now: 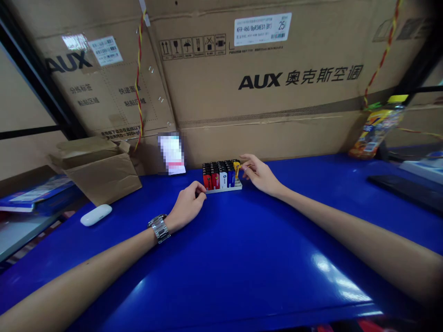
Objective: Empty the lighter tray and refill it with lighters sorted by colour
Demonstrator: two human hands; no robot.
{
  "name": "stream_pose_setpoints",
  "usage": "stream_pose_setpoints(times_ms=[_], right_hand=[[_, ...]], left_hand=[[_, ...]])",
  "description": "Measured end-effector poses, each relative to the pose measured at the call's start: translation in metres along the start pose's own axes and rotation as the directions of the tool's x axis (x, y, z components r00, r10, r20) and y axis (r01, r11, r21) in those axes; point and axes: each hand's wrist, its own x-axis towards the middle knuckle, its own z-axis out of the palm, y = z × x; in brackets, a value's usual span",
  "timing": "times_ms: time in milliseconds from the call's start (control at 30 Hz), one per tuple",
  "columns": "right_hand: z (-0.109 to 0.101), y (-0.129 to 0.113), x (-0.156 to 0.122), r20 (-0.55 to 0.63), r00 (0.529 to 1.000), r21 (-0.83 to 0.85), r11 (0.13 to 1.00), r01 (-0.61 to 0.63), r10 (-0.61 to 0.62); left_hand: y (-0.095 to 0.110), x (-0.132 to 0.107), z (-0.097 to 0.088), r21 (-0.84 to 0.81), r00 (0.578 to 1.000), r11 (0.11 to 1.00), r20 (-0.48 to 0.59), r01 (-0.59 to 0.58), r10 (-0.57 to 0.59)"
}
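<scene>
Near the back of the blue table stands a white tray (224,189) with rows of upright lighters (219,177), their tops black and their bodies red, white and blue. My left hand (189,203), a metal watch on its wrist, is closed with thumb and fingertips at the tray's front left corner. At the right end of the rows, my right hand (260,175) pinches a yellow lighter (236,168), slightly tilted over the tray. Part of the tray floor shows below that lighter.
A phone (173,154) leans on the large cardboard box (207,92) behind. An open small carton (104,173) and a white earbud case (96,215) lie left. A drink bottle (377,129) and a dark flat object (408,190) are right.
</scene>
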Motion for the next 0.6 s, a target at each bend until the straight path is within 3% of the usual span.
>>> stream_pose_setpoints(times_ms=[267,433,500,600], right_hand=[[-0.002,-0.011,-0.004,0.083,0.995,-0.175,0.983,0.061,-0.046],[-0.006,-0.009,-0.002,0.041,0.996,-0.277,0.957,0.088,-0.08],[-0.01,-0.002,0.0,0.026,0.994,-0.402,0.91,0.107,-0.105],[-0.016,0.013,0.008,0.116,0.988,-0.63,0.761,0.154,-0.104]], left_hand=[[-0.002,0.0,0.0,-0.004,1.0,1.0,0.0,-0.01,0.01],[-0.002,0.0,0.0,-0.011,1.0,1.0,0.003,-0.012,0.012],[-0.001,0.0,0.0,-0.009,1.0,1.0,0.001,-0.013,0.013],[-0.001,0.0,-0.001,-0.001,1.0,1.0,-0.002,-0.01,0.01]])
